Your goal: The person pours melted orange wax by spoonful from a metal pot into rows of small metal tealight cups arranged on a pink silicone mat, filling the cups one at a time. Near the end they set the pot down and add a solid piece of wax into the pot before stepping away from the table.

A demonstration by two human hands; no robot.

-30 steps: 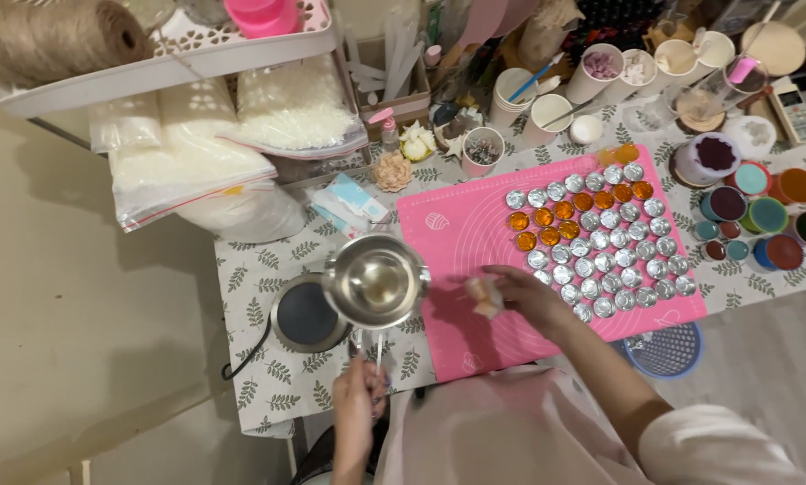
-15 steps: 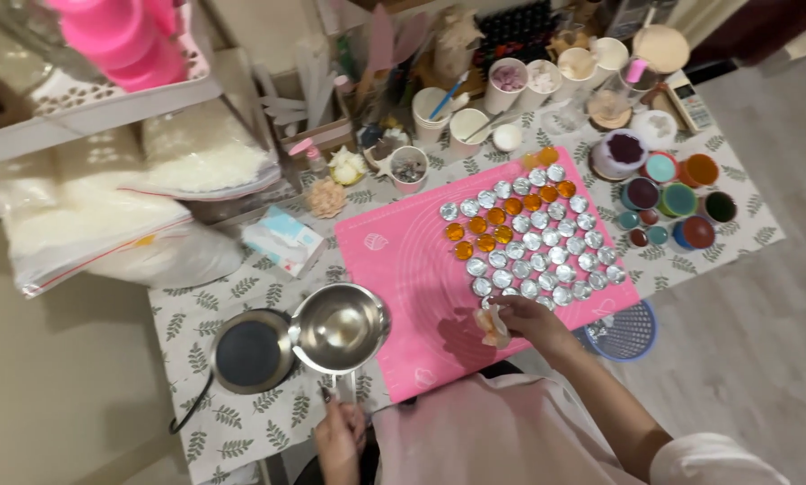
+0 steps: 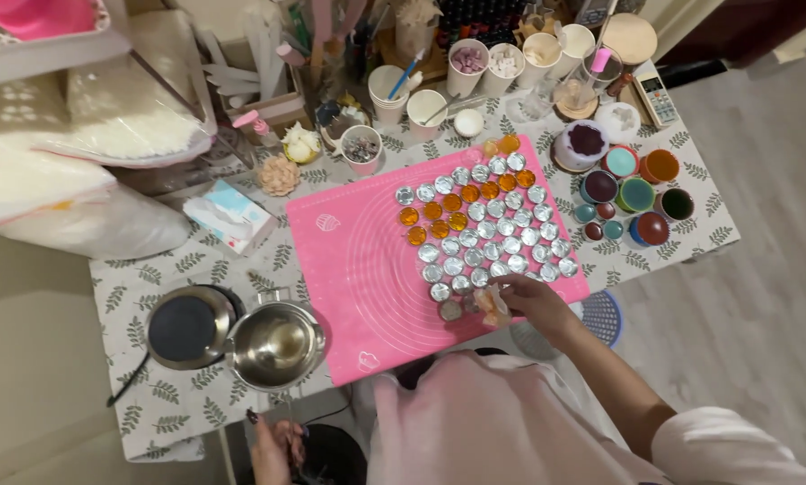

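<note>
A table covered with a white cloth printed with grey-green leaves (image 3: pixel 187 269) is seen from above, with a grey wood-look floor (image 3: pixel 762 296) to its right and shelves of white-filled plastic bags (image 3: pixel 124 117) at the far left.

At the left of the table a round black hotplate with a metal rim (image 3: pixel 185 327) is placed, and just beside it, touching its rim, a small shiny steel melting pot (image 3: pixel 275 345) with pale liquid inside is held over the table edge. The pot's handle is gripped from below by the left hand (image 3: pixel 275 445), fingers closed around it. Further back, a light-blue tissue box (image 3: pixel 229 216) lies on the cloth.

In the middle, a pink silicone mat (image 3: pixel 358 269) is spread out. On its right half, rows of small round silver foil cups (image 3: pixel 493 233) are packed closely together; some are filled with orange wax (image 3: pixel 448 214). At the near edge of these rows the right hand (image 3: pixel 524 301) is rested, its fingers pinched on a small pale orange-tinted piece (image 3: pixel 491 305); what the piece is cannot be told.

Behind the mat, white paper cups (image 3: pixel 425 108) are grouped. At the right, round tins of coloured wax (image 3: pixel 636 193) are clustered, and a blue mesh basket (image 3: pixel 602 316) shows below the table edge.
</note>
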